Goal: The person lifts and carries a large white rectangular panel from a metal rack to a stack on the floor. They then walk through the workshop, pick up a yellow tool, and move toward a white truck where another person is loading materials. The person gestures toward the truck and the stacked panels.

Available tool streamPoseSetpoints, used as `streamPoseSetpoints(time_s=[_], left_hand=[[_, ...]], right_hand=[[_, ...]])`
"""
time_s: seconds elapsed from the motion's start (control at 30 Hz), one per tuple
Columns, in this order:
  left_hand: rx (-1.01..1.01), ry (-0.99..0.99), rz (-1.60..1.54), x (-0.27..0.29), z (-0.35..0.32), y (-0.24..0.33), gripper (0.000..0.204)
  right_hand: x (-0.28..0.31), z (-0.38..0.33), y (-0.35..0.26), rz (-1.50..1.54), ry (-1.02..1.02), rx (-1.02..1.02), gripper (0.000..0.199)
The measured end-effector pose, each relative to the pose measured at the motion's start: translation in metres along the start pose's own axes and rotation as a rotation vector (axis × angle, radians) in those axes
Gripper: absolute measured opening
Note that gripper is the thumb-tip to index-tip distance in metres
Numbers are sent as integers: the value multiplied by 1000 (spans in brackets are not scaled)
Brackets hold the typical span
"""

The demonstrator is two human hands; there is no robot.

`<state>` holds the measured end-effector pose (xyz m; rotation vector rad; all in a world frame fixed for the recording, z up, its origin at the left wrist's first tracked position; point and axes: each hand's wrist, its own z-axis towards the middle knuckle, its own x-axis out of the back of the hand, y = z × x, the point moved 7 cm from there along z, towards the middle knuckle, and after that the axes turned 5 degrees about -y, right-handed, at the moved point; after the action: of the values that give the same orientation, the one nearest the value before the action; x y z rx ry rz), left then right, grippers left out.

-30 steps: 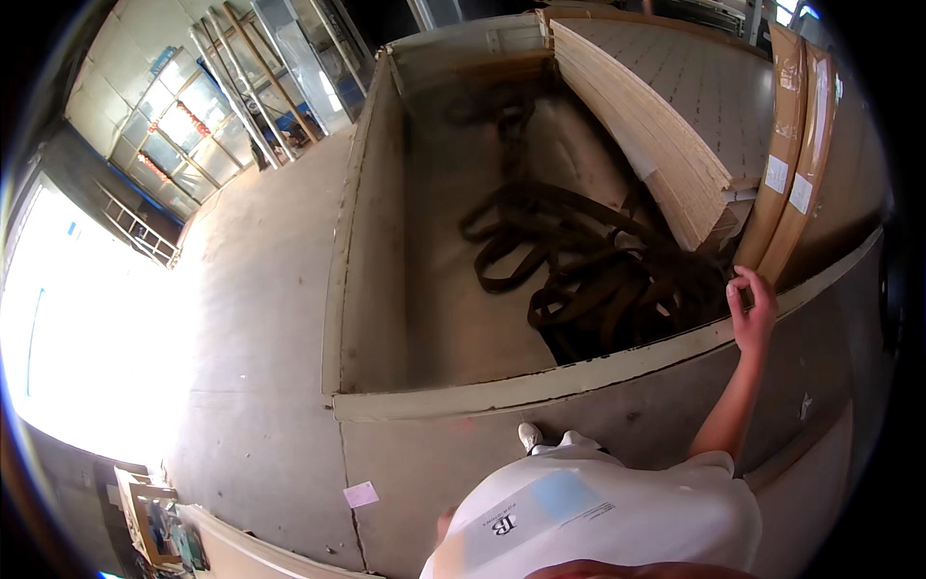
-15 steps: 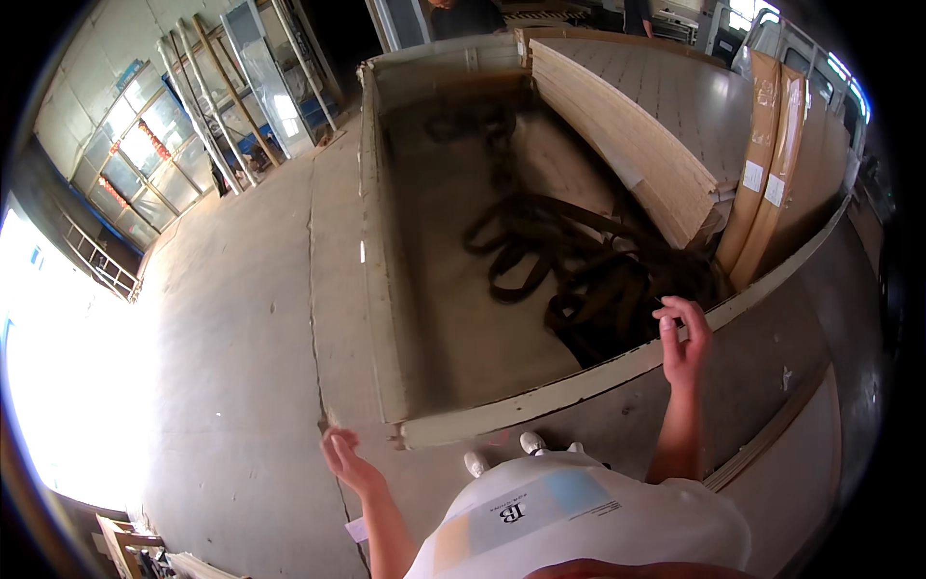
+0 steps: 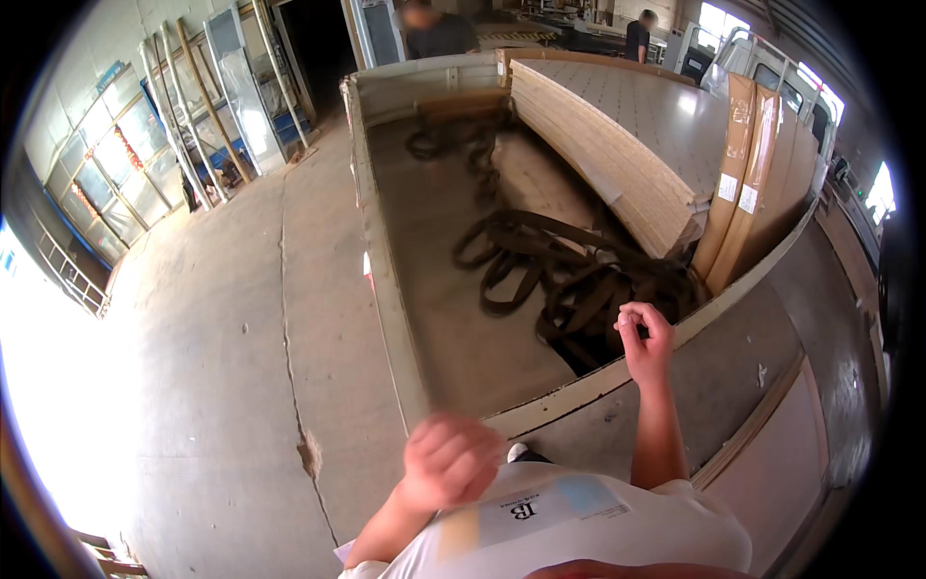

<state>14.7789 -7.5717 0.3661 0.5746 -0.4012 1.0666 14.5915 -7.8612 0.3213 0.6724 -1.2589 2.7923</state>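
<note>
My right hand (image 3: 644, 340) is raised over the near edge of the truck bed (image 3: 555, 405), its fingers curled in toward the thumb. Whatever they pinch, if anything, is too small to make out. My left hand (image 3: 451, 461) is blurred by motion in front of my shirt, near the bed's near left corner. Its fingers look bent, but the blur hides whether they hold something. A tangle of dark brown straps (image 3: 588, 285) lies on the bed floor beyond my right hand, apart from it.
A stack of boards (image 3: 617, 140) and tall taped cartons (image 3: 741, 183) fill the bed's right side. Another person (image 3: 439, 34) is beyond the far end, and a second person (image 3: 639, 39) stands farther back. Flat panels (image 3: 772, 425) rest at my right. Poles (image 3: 183, 106) lean at the left wall.
My left hand has swung right and in front of my body. My right hand has shifted slightly left and lower, its fingers curling in. The view has turned slightly and risen, showing more background.
</note>
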Motion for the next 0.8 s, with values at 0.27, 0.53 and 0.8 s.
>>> streamPoseSetpoints(time_s=[0.27, 0.53, 0.8], left_hand=[[-57, -205, -47, -25, 2, -4, 17], [-76, -195, 11, -31, 7, -7, 22], [-125, -190, -89, -27, 4, -11, 22]], right_hand=[[-4, 3, -2, 132, -30, -90, 10], [-1, 0, 1, 73, -54, -114, 9], [2, 1, 17, 94, -13, -186, 11]])
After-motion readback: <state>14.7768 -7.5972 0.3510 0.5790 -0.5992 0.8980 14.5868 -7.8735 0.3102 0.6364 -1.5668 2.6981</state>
